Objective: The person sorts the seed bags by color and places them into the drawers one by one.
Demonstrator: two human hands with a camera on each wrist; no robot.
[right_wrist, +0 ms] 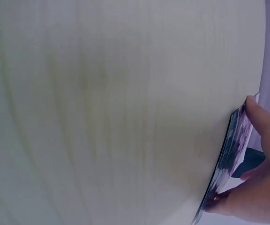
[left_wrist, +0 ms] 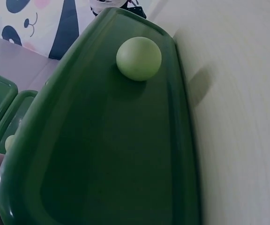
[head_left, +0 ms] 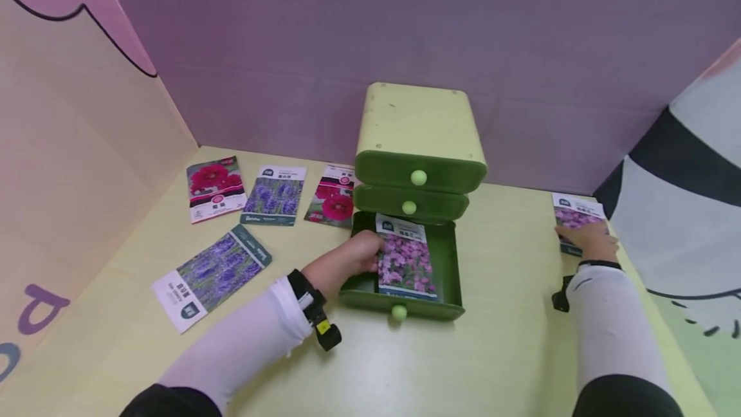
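Your left hand [head_left: 354,257] sits at the left edge of the pink-flower seed packet [head_left: 404,259], fingers curled onto it; the packet lies flat inside the open bottom drawer [head_left: 448,278] of the green drawer unit [head_left: 418,134]. The packet has a white header strip and a mass of pink blooms below. The drawer is dark green with a pale green ball knob [left_wrist: 138,58] on its front. The two drawers above it are closed.

Your right hand [head_left: 587,240] rests on a second pink-purple packet [head_left: 573,214] at the far right of the table, thumb and fingers pinching its edges in the right wrist view.

Left of the unit: a red-flower packet [head_left: 215,188], a lavender packet [head_left: 274,195], another red-flower packet [head_left: 332,198] partly hidden behind the unit, and nearer you a tilted lavender packet [head_left: 211,275]. Nothing lies between your hands and their packets.

The table [head_left: 405,365] is pale yellow-green wood grain. The back wall [head_left: 347,31] is purple, the left panel [head_left: 69,134] is peach and pink, and the right panel [head_left: 689,198] has a panda cartoon.
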